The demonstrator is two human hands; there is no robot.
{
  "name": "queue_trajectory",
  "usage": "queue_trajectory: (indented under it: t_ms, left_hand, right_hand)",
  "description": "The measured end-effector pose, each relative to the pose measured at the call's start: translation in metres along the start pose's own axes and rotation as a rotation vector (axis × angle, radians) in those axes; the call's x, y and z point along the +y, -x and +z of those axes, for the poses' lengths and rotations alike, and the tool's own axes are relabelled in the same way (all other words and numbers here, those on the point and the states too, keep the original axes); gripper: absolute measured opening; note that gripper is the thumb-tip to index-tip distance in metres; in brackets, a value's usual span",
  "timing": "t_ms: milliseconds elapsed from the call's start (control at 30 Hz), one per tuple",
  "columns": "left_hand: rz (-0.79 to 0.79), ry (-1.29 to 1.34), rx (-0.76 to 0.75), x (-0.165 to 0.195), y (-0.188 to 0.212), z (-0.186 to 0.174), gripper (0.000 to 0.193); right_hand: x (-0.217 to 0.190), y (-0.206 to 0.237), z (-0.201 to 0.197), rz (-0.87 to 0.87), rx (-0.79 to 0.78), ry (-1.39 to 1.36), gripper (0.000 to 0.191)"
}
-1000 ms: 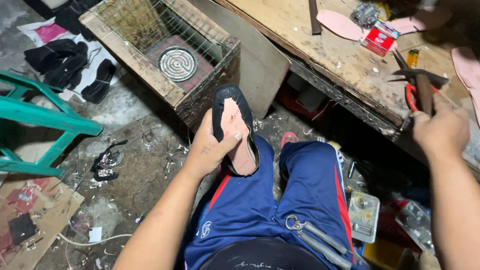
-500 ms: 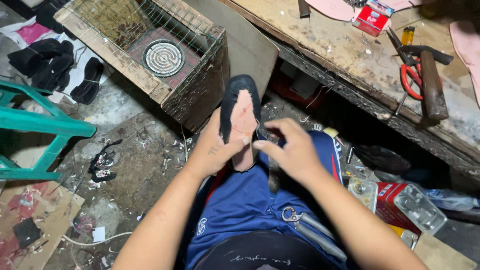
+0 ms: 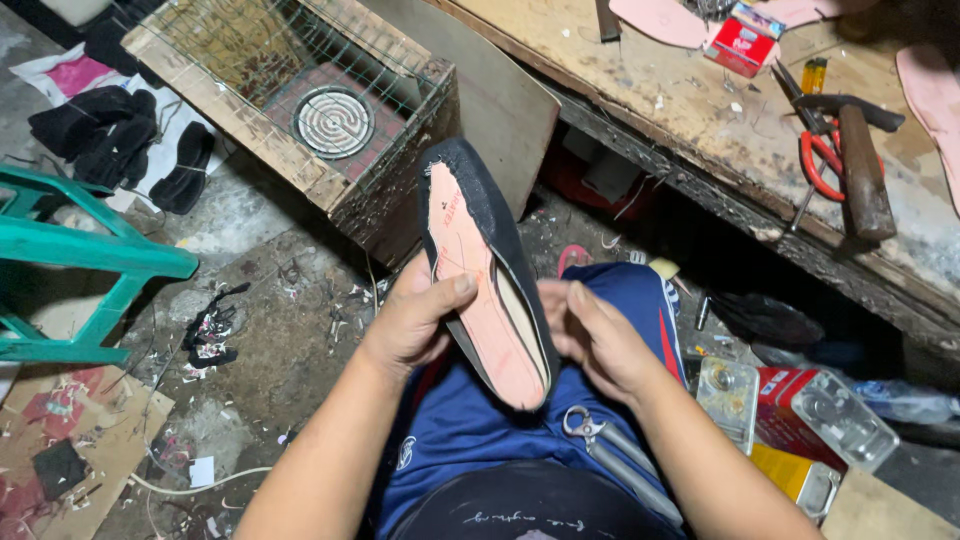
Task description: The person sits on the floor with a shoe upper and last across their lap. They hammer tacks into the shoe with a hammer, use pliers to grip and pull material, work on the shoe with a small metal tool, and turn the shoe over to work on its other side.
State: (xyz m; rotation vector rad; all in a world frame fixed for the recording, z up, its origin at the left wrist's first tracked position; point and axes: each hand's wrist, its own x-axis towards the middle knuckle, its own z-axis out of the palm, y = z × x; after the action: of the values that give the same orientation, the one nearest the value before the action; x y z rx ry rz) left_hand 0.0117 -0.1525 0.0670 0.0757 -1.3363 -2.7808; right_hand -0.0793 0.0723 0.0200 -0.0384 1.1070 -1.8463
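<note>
Dim, warm light from above leaves deep shadow under the workbench [image 3: 700, 130] (corners darkest), focus mostly sharp.

One shoe [image 3: 480, 270], one hammer [image 3: 862, 170], one scissors [image 3: 815, 150] and one red box [image 3: 742, 42] on the bench [image 3: 700, 130], two hands.

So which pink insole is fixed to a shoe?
The pink insole gripped by both hands; the other two pink insoles lie loose on the workbench.
</note>
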Motion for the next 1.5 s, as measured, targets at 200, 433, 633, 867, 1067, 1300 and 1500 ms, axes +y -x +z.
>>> queue_trajectory:
  t_ms: [200, 433, 633, 867, 1067, 1300, 1500]
  left_hand:
    - [0.106, -0.371, 0.193, -0.02, 0.011, 0.019, 0.062]
    - [0.006, -0.026, 0.223, -0.046, 0.024, 0.028, 0.063]
    - [-0.12, 0.128, 0.061, -0.054, 0.033, 0.017, 0.065]
    - [-0.218, 0.162, 0.004, -0.063, 0.034, 0.016, 0.068]
    - [-0.478, 0.091, -0.239, -0.072, 0.036, 0.003, 0.074]
    - [-0.534, 0.592, -0.212, -0.035, 0.036, 0.003, 0.099]
    - [-0.103, 0.413, 0.088, -0.028, 0.025, 0.016, 0.072]
  right_hand:
    - [0.025, 0.029, -0.004, -0.328, 0.061, 0.06, 0.038]
    - [0.025, 0.068, 0.016, -0.551, 0.14, 0.923, 0.031]
    - [0.023, 0.134, -0.006, -0.36, 0.222, 1.582, 0.052]
    - [0.01, 0.183, -0.056, 0.029, 0.099, 1.377, 0.059]
    - [-0.015, 0.139, -0.052, -0.215, 0.27, 0.789, 0.08]
    - [-0.004, 0.102, -0.034, -0.41, 0.23, -0.035, 0.032]
    - [0.041, 0.101, -0.02, -0.284, 0.222, -0.025, 0.03]
